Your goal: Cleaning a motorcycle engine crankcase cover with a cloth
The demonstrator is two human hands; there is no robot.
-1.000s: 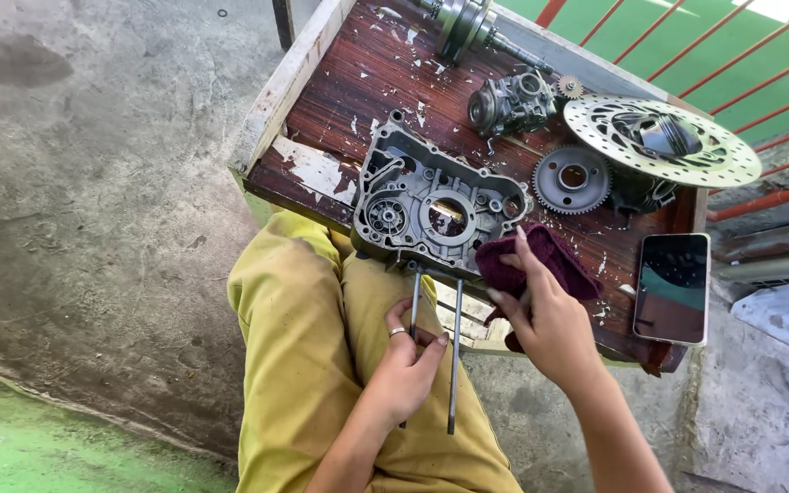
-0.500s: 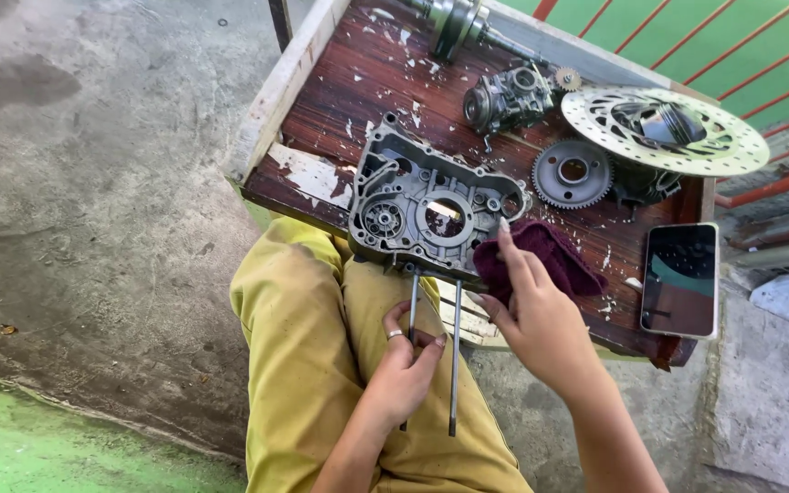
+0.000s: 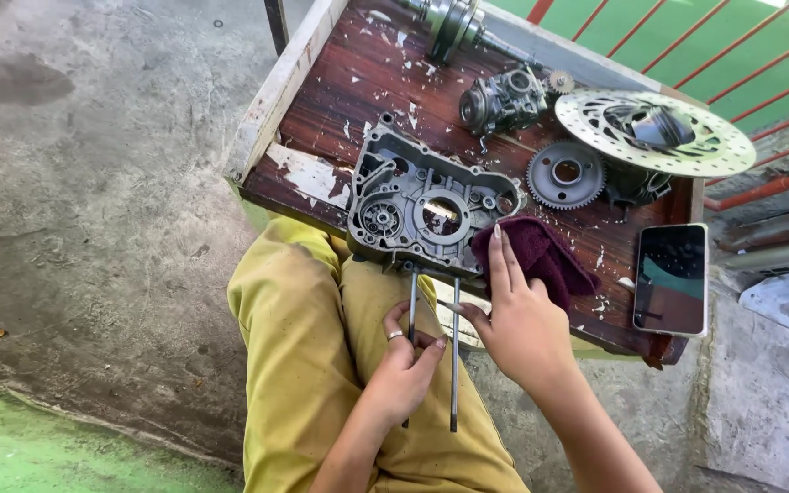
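At the table's (image 3: 289,78) near edge, engine cover (image 3: 426,210) overhanging, two studs (image 3: 455,351) pointing down. Left hand (image 3: 405,365) curled around one stud; right hand (image 3: 524,319) spread flat on maroon rag (image 3: 541,256).

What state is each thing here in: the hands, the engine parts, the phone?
Left hand: closed around a long metal rod.
Second rod: sticks out from the cover beside it.
Right hand: flat on the dark red cloth.
Engine cover: lying open side up at the table edge.
Gear: lying flat.
Brake disc: lying flat.
Phone: face up, screen dark.
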